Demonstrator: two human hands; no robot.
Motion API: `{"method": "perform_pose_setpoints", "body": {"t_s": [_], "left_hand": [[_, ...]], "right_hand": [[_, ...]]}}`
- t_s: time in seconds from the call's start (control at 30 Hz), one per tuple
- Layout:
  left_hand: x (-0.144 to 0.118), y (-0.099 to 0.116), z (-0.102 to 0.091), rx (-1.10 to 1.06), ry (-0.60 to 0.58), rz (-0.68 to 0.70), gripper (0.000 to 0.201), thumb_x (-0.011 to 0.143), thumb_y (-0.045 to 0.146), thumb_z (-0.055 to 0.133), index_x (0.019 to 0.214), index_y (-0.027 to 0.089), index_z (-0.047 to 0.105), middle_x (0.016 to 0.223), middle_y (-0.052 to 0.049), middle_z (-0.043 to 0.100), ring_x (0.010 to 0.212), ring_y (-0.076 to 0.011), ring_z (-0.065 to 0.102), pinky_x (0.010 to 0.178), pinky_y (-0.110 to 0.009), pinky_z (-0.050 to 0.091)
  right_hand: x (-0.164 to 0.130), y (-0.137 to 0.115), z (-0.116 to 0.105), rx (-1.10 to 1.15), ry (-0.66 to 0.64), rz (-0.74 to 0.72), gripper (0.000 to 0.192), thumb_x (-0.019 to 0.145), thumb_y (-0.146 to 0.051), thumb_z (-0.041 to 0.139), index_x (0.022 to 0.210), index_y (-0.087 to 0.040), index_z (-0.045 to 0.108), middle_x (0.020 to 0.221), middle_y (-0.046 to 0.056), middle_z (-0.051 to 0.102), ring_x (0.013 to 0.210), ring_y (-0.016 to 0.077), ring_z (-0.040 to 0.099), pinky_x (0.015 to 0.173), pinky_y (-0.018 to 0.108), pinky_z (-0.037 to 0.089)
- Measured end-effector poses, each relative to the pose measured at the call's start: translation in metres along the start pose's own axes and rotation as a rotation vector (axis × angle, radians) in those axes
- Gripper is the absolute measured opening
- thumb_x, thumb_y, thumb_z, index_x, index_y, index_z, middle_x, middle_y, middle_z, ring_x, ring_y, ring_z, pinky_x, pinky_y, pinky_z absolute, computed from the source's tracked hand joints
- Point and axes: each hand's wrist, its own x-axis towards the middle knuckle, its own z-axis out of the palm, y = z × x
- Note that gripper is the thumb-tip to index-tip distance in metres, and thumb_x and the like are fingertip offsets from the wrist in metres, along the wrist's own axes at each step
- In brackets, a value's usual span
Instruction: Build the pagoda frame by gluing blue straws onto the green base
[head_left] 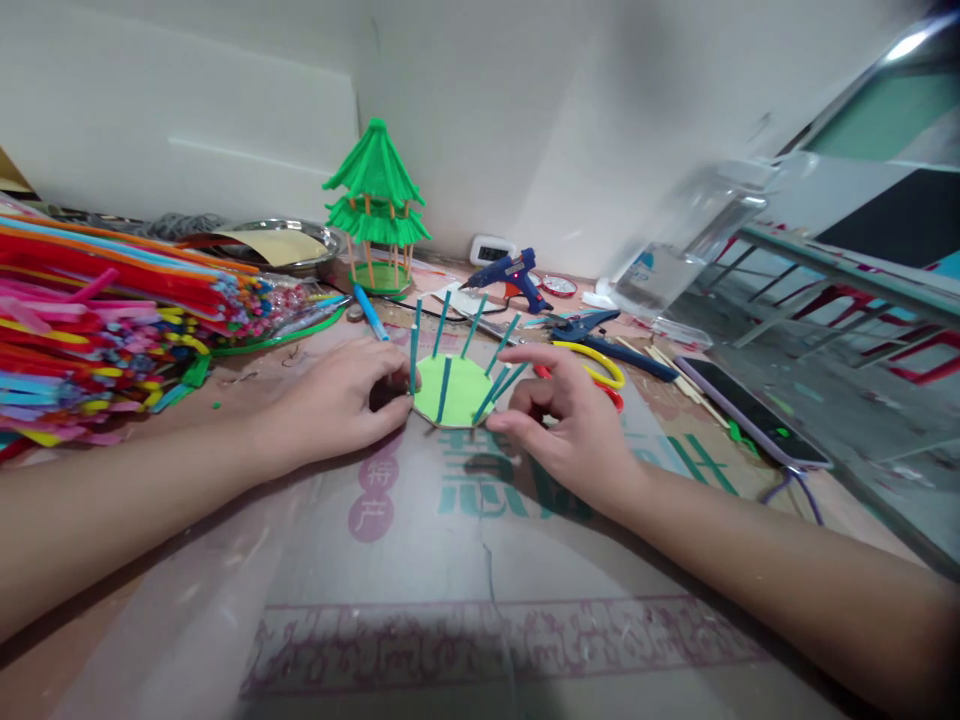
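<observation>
A light green, many-sided base point(466, 388) sits on the table sheet between my hands, with several dark teal sticks point(445, 390) standing around its rim. Two sticks at the right lean outward. My left hand point(349, 393) is at the base's left edge, thumb and index finger curled against it beside an upright stick. At the right edge, my right hand point(570, 410) has its index finger stretched toward the leaning sticks and its thumb low by the rim, the two apart. Its other fingers are curled in.
Behind stands a green tiered pagoda model point(377, 215). A blue glue gun point(510, 275), pliers point(589, 325) and yellow-handled scissors point(600, 360) lie beyond my right hand. Bundled pipe cleaners point(97, 330) fill the left. A phone point(750, 410) and clear plastic jar point(667, 260) are at right.
</observation>
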Motion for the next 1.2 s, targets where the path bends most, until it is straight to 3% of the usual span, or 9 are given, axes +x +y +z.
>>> {"method": "perform_pose_setpoints", "body": {"t_s": [0.17, 0.3, 0.4, 0.47, 0.63, 0.73, 0.83, 1.0, 1.2], "left_hand": [[-0.002, 0.000, 0.000, 0.066, 0.005, 0.000, 0.014, 0.083, 0.026, 0.055, 0.095, 0.020, 0.061, 0.092, -0.006, 0.066, 0.088, -0.0241, 0.059, 0.080, -0.039, 0.047], [-0.003, 0.001, 0.001, 0.071, 0.013, 0.017, 0.010, 0.084, 0.024, 0.056, 0.092, 0.020, 0.060, 0.091, -0.005, 0.065, 0.086, -0.0231, 0.059, 0.077, -0.038, 0.047], [-0.002, 0.000, 0.001, 0.070, 0.013, 0.023, 0.010, 0.087, 0.026, 0.056, 0.092, 0.020, 0.061, 0.091, -0.006, 0.067, 0.087, -0.0241, 0.061, 0.078, -0.038, 0.047], [-0.001, 0.000, 0.001, 0.070, 0.016, 0.006, 0.011, 0.090, 0.029, 0.055, 0.094, 0.021, 0.061, 0.093, -0.006, 0.068, 0.089, -0.0248, 0.062, 0.079, -0.039, 0.048], [0.001, -0.002, 0.004, 0.089, 0.048, -0.056, 0.018, 0.095, 0.037, 0.054, 0.104, 0.022, 0.062, 0.101, -0.007, 0.071, 0.095, -0.0257, 0.064, 0.082, -0.041, 0.051], [0.000, -0.003, 0.005, 0.092, 0.052, -0.061, 0.017, 0.095, 0.036, 0.055, 0.103, 0.022, 0.061, 0.101, -0.007, 0.071, 0.094, -0.0253, 0.065, 0.083, -0.041, 0.052], [0.000, -0.004, 0.006, 0.105, 0.042, -0.046, 0.016, 0.096, 0.035, 0.053, 0.102, 0.023, 0.061, 0.102, -0.008, 0.071, 0.094, -0.0253, 0.065, 0.083, -0.042, 0.053], [0.001, -0.003, 0.006, 0.124, 0.034, -0.044, 0.018, 0.097, 0.037, 0.050, 0.099, 0.022, 0.060, 0.099, -0.008, 0.070, 0.092, -0.0250, 0.064, 0.078, -0.040, 0.051], [0.001, -0.004, 0.006, 0.135, 0.037, -0.060, 0.019, 0.097, 0.040, 0.052, 0.100, 0.022, 0.060, 0.095, -0.007, 0.069, 0.089, -0.0252, 0.064, 0.073, -0.038, 0.049]], "right_hand": [[-0.008, -0.011, -0.005, -0.025, 0.080, -0.126, 0.045, 0.095, -0.057, 0.061, 0.124, -0.028, 0.044, 0.060, -0.007, 0.051, 0.051, 0.0152, 0.050, 0.053, 0.032, 0.039], [0.004, -0.020, -0.019, -0.036, 0.252, -0.114, 0.029, 0.098, -0.057, 0.053, 0.103, -0.028, 0.049, 0.064, -0.003, 0.050, 0.054, 0.0151, 0.048, 0.053, 0.033, 0.037], [0.024, -0.011, -0.036, 0.021, 0.394, -0.095, 0.026, 0.099, -0.051, 0.055, 0.093, -0.027, 0.048, 0.067, -0.002, 0.049, 0.057, 0.0141, 0.048, 0.054, 0.031, 0.037], [0.036, 0.005, -0.046, 0.043, 0.395, -0.067, 0.023, 0.098, -0.047, 0.055, 0.091, -0.026, 0.048, 0.065, -0.004, 0.048, 0.057, 0.0131, 0.046, 0.054, 0.030, 0.036], [0.051, 0.050, -0.059, -0.227, 0.235, 0.047, 0.012, 0.092, -0.032, 0.056, 0.093, -0.020, 0.057, 0.078, 0.001, 0.061, 0.067, 0.0147, 0.056, 0.064, 0.030, 0.046], [0.056, 0.058, -0.069, -0.550, 0.078, 0.047, 0.016, 0.092, -0.023, 0.055, 0.100, -0.017, 0.068, 0.099, 0.008, 0.072, 0.090, 0.0201, 0.066, 0.083, 0.035, 0.051], [0.070, 0.057, -0.087, -0.793, -0.088, 0.073, 0.023, 0.094, -0.021, 0.055, 0.104, -0.017, 0.075, 0.108, 0.009, 0.076, 0.099, 0.0213, 0.069, 0.087, 0.033, 0.051], [0.113, 0.064, -0.103, -0.978, -0.214, 0.130, 0.023, 0.091, -0.019, 0.060, 0.099, -0.015, 0.081, 0.106, 0.012, 0.078, 0.098, 0.0242, 0.069, 0.085, 0.031, 0.048], [0.147, 0.084, -0.086, -1.127, -0.329, 0.223, 0.014, 0.079, -0.016, 0.072, 0.089, -0.013, 0.082, 0.096, 0.018, 0.077, 0.098, 0.0291, 0.069, 0.084, 0.033, 0.046]]}}
